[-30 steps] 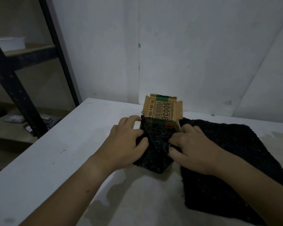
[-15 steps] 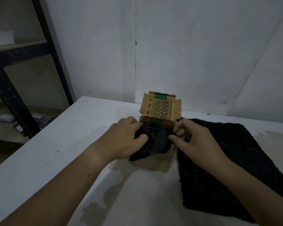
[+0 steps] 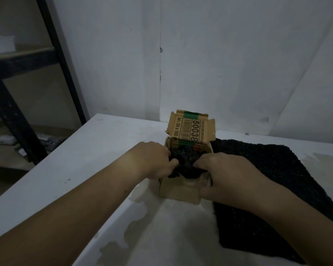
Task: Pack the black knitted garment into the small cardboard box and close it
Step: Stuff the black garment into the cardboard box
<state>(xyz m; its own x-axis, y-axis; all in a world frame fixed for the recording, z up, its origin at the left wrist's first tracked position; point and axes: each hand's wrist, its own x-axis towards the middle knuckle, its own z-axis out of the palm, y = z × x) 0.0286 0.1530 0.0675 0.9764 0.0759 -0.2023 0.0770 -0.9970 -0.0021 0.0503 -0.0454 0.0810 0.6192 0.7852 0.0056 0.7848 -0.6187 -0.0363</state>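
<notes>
Nearest the camera, the white bench (image 3: 75, 169) is worn, with pale tan patches (image 3: 135, 227) where the coating has peeled away between the two bare forearms. Further along it, a dark knitted cloth (image 3: 273, 185) lies spread flat on the right side, partly under the right forearm. Whether it joins the bundle in the box cannot be told.

The small cardboard box (image 3: 179, 191) stands on the bench between the hands, its plain front wall facing the camera. The black knitted garment (image 3: 186, 160) is bunched in the open top and rises above the rim, with a fold hanging over the front edge.

The left hand (image 3: 152, 162) grips the bundle from the left, its fingers (image 3: 162, 150) curled and the tips buried in the knit. The right hand (image 3: 225, 175) holds it from the right, its fingers (image 3: 204, 162) also curled into the fabric and its thumb lying down by the box's front corner.

Behind the bundle the lid flap (image 3: 190, 129) stands upright, showing a barcode, large digits and a green stripe.

Beyond the bench's far edge rises a white panelled wall (image 3: 238, 64) with a vertical seam. To the left stands a dark metal rack (image 3: 60, 60) with a white tub (image 3: 1, 45) on its shelf.
</notes>
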